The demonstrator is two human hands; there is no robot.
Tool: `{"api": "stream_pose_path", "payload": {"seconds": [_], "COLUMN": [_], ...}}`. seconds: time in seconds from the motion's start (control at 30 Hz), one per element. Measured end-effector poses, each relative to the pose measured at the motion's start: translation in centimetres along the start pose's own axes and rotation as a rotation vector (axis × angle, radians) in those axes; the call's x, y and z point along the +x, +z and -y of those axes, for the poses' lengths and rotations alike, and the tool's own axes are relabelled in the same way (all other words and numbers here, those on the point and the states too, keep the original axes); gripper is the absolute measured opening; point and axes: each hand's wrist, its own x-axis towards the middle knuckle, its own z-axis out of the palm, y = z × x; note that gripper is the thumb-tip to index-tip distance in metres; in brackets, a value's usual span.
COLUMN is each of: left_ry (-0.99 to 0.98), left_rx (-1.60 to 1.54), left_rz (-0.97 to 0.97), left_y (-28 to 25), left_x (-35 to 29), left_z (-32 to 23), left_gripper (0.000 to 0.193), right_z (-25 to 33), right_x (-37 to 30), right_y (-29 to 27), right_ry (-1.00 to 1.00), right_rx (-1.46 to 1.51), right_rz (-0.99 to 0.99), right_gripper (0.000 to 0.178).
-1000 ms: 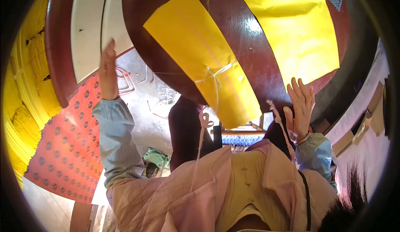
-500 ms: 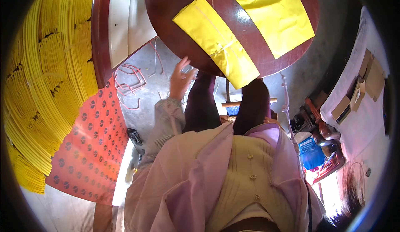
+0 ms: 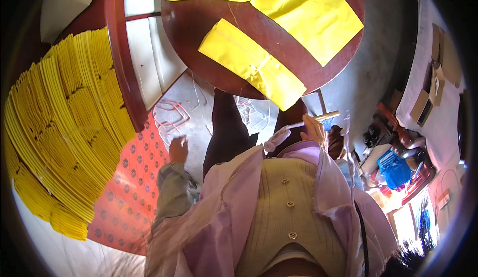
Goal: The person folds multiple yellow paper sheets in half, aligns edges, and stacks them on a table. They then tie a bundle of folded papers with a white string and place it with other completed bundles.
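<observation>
My left hand (image 3: 178,149) is out to the left of my knees, beside the red patterned sheet (image 3: 142,165). It looks empty, with its fingers foreshortened and loosely bent. My right hand (image 3: 315,129) is by my right thigh with its fingers stretched out. Next to those fingers are a pale knotted strip (image 3: 279,138) and a wooden bar (image 3: 326,116); whether the hand touches them I cannot tell. Ahead, a folded yellow bundle (image 3: 254,65) tied with a pale string lies across the near edge of the round brown table (image 3: 191,33). A flat yellow sheet (image 3: 313,18) lies beyond it.
Thick stacks of folded yellow pieces (image 3: 69,132) fill the left side, by a brown raised edge (image 3: 119,53). Loose pinkish cords (image 3: 172,112) lie on the floor. At right are a blue bag (image 3: 396,169) and open cardboard boxes (image 3: 430,95).
My left hand has moved left and down, toward the red sheet, its fingers less spread. My right hand has come into sight by my thigh. The view has shifted, showing more yellow at the table's top.
</observation>
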Motion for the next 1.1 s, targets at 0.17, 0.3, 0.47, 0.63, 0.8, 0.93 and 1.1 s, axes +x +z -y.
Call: {"api": "stream_pose_path", "payload": {"seconds": [0.17,0.3,0.47,0.63,0.8,0.93,1.1], "left_ry": [0.648,1.114,1.132,1.131,1.101,1.119,1.116], "left_rx": [-0.44,-0.084,0.202,0.329,0.368,0.352,0.355], "left_rz": [-0.405,-0.318,-0.337,-0.437,-0.452,-0.452,-0.448], "left_y": [-4.1,-7.8,-7.4,-5.5,-5.1,-4.9,-4.8], "left_x": [13.5,17.8,25.6,29.3,29.1,29.5,29.3], "left_z": [-17.9,-27.6,-31.2,-29.9,-29.9,-29.7,-29.7], "left_gripper": [0.038,0.049,0.061,0.061,0.06,0.058,0.058], "right_z": [12.4,17.1,12.2,7.2,5.8,5.2,5.3], "right_x": [5.3,10.8,15.1,15.9,15.9,16.1,16.0], "right_y": [3.7,6.1,8.2,10.3,11.8,12.2,12.3], "right_ry": [0.051,0.075,0.18,0.245,0.231,0.223,0.222], "right_rx": [0.076,0.138,-0.042,-0.099,-0.068,-0.056,-0.04], "right_rz": [-0.131,-0.384,-0.401,-0.381,-0.398,-0.389,-0.39], "right_gripper": [0.072,0.072,0.08,0.081,0.083,0.085,0.086]}}
